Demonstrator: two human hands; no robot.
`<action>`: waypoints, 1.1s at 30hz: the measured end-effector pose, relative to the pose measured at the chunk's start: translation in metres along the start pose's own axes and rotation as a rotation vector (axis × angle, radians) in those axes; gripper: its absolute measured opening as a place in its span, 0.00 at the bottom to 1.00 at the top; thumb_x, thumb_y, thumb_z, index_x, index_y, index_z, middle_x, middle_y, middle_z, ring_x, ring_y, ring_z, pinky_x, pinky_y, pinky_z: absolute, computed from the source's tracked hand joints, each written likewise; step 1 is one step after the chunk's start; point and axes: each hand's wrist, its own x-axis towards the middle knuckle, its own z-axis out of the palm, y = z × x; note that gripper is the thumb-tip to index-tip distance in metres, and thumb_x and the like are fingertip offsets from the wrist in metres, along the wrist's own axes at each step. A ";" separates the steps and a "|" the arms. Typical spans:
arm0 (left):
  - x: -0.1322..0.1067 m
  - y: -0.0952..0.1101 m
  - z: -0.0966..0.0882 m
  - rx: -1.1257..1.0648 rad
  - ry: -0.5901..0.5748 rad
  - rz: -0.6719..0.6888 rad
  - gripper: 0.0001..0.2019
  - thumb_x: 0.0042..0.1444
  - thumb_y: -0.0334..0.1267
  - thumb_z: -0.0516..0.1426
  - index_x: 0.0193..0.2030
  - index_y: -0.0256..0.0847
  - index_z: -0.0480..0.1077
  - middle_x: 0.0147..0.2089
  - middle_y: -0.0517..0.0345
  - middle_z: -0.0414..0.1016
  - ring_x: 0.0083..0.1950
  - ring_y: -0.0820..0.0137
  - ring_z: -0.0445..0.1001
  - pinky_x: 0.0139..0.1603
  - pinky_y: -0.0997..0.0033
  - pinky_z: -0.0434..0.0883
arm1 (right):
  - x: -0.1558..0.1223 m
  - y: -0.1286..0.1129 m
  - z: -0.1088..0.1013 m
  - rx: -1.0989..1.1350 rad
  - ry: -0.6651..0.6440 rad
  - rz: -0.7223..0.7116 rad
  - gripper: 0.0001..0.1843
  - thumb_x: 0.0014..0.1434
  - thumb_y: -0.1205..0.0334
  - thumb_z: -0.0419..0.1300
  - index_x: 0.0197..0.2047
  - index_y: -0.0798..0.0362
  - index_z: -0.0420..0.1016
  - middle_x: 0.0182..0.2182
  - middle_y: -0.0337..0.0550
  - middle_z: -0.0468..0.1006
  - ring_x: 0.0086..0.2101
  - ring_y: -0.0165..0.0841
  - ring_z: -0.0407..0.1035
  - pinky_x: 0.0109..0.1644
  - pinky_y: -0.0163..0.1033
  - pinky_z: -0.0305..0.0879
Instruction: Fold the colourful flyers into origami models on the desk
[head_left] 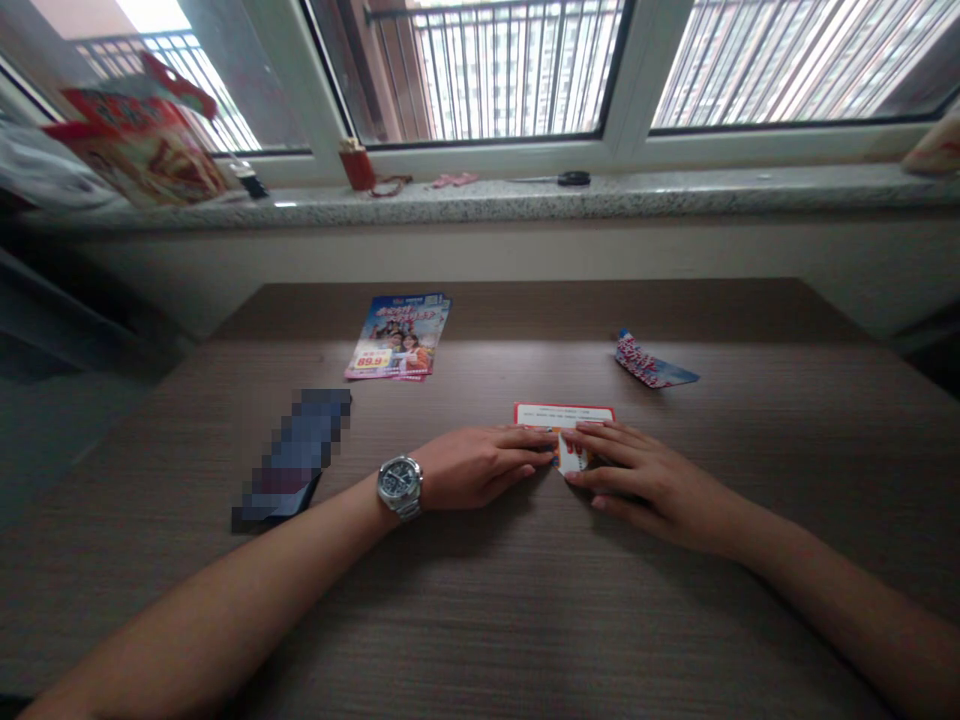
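Observation:
A partly folded paper leaflet (564, 413) with a white panel and a red border lies on the table, and its folded corner (572, 456) shows between my hands. My left hand (469, 465), with a metal watch (400, 484) on the wrist, lies flat with stretched fingers on the leaflet's left side. My right hand (649, 480) rests on its right side, fingers extended and slightly spread, pressing the paper down. Both sets of fingertips nearly meet and hide much of the leaflet.
Several colourful flyers (397, 338) are stacked at the back left of the table (480, 610). A phone-like dark object (300, 460), pixelated, lies left of my left hand. A folded piece of blue printed paper (652, 365) stands at the back right. Behind runs a stone windowsill (480, 200).

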 end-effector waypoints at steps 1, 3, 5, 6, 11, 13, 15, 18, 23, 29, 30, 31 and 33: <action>0.000 -0.001 -0.001 0.002 0.007 0.008 0.19 0.71 0.34 0.47 0.66 0.42 0.64 0.70 0.50 0.63 0.70 0.65 0.63 0.70 0.61 0.64 | 0.000 0.000 0.000 -0.001 -0.004 0.001 0.18 0.67 0.59 0.58 0.59 0.43 0.75 0.69 0.46 0.62 0.67 0.45 0.56 0.68 0.58 0.55; -0.002 -0.002 -0.002 0.040 0.038 0.007 0.18 0.70 0.34 0.48 0.64 0.41 0.67 0.68 0.48 0.65 0.68 0.63 0.65 0.69 0.58 0.65 | -0.001 0.000 0.000 -0.004 -0.011 0.008 0.18 0.67 0.58 0.58 0.59 0.43 0.75 0.69 0.47 0.62 0.67 0.45 0.56 0.68 0.58 0.55; -0.004 -0.004 -0.004 0.111 0.078 -0.034 0.17 0.70 0.36 0.50 0.62 0.41 0.69 0.65 0.46 0.68 0.65 0.61 0.68 0.67 0.54 0.67 | -0.002 0.000 0.001 -0.011 -0.016 0.015 0.18 0.67 0.58 0.58 0.59 0.43 0.75 0.69 0.47 0.62 0.67 0.45 0.56 0.68 0.59 0.54; -0.006 -0.006 -0.004 0.149 0.094 -0.066 0.17 0.70 0.37 0.50 0.61 0.42 0.70 0.63 0.45 0.69 0.64 0.60 0.69 0.66 0.53 0.68 | -0.002 0.000 0.001 -0.016 -0.017 0.015 0.18 0.67 0.58 0.58 0.59 0.43 0.75 0.69 0.47 0.62 0.67 0.45 0.55 0.68 0.59 0.54; -0.012 -0.013 -0.008 0.210 0.079 -0.137 0.17 0.71 0.38 0.49 0.62 0.41 0.70 0.62 0.47 0.70 0.61 0.61 0.72 0.61 0.58 0.73 | -0.003 0.001 0.002 -0.015 -0.008 0.013 0.19 0.66 0.59 0.58 0.59 0.42 0.75 0.69 0.46 0.61 0.67 0.46 0.56 0.68 0.60 0.56; -0.013 -0.014 -0.009 0.214 0.057 -0.142 0.18 0.71 0.37 0.47 0.63 0.40 0.69 0.64 0.49 0.69 0.61 0.63 0.74 0.61 0.62 0.73 | -0.003 0.001 0.002 -0.015 -0.005 0.013 0.18 0.66 0.58 0.58 0.59 0.42 0.75 0.69 0.46 0.61 0.67 0.46 0.55 0.68 0.60 0.56; -0.012 -0.014 -0.010 0.235 0.036 -0.153 0.18 0.71 0.36 0.47 0.63 0.40 0.68 0.66 0.50 0.69 0.60 0.64 0.75 0.61 0.65 0.74 | -0.003 0.001 0.001 -0.020 -0.002 0.013 0.18 0.66 0.58 0.58 0.59 0.42 0.75 0.69 0.46 0.61 0.67 0.46 0.55 0.68 0.59 0.56; -0.011 -0.011 -0.010 0.288 0.012 -0.173 0.18 0.71 0.35 0.46 0.61 0.37 0.70 0.66 0.51 0.68 0.58 0.63 0.77 0.59 0.64 0.75 | -0.003 0.001 0.001 -0.006 0.007 0.013 0.19 0.66 0.58 0.59 0.59 0.41 0.75 0.69 0.45 0.62 0.67 0.46 0.56 0.68 0.59 0.55; -0.009 -0.010 -0.006 0.347 0.029 -0.146 0.16 0.70 0.33 0.46 0.57 0.34 0.72 0.65 0.48 0.70 0.57 0.64 0.77 0.59 0.66 0.75 | -0.003 0.002 0.002 -0.004 0.004 0.017 0.19 0.66 0.58 0.59 0.59 0.42 0.75 0.69 0.44 0.62 0.67 0.46 0.55 0.69 0.58 0.54; -0.009 -0.010 -0.002 0.381 0.088 -0.126 0.16 0.70 0.33 0.46 0.56 0.33 0.72 0.63 0.44 0.71 0.57 0.62 0.77 0.58 0.63 0.77 | -0.002 0.003 0.002 -0.020 -0.020 0.010 0.19 0.66 0.58 0.58 0.60 0.42 0.74 0.69 0.45 0.60 0.67 0.46 0.54 0.69 0.60 0.54; -0.008 -0.010 -0.001 0.391 0.101 -0.123 0.16 0.70 0.33 0.46 0.57 0.33 0.71 0.62 0.43 0.71 0.57 0.61 0.77 0.57 0.62 0.77 | -0.002 0.002 0.002 -0.013 -0.013 0.009 0.19 0.66 0.58 0.59 0.60 0.42 0.74 0.69 0.45 0.61 0.67 0.46 0.55 0.68 0.60 0.55; -0.008 -0.009 -0.001 0.398 0.115 -0.119 0.17 0.70 0.33 0.47 0.57 0.32 0.71 0.62 0.41 0.71 0.57 0.61 0.77 0.57 0.60 0.77 | -0.002 0.002 0.002 -0.005 -0.004 0.008 0.19 0.66 0.58 0.59 0.60 0.41 0.74 0.69 0.45 0.61 0.67 0.46 0.56 0.68 0.60 0.55; -0.007 -0.008 -0.001 0.408 0.142 -0.111 0.17 0.70 0.33 0.46 0.57 0.31 0.71 0.61 0.39 0.71 0.57 0.59 0.77 0.57 0.59 0.78 | -0.002 0.001 0.001 0.004 0.006 0.006 0.19 0.66 0.59 0.59 0.60 0.41 0.74 0.69 0.45 0.62 0.67 0.46 0.56 0.68 0.59 0.56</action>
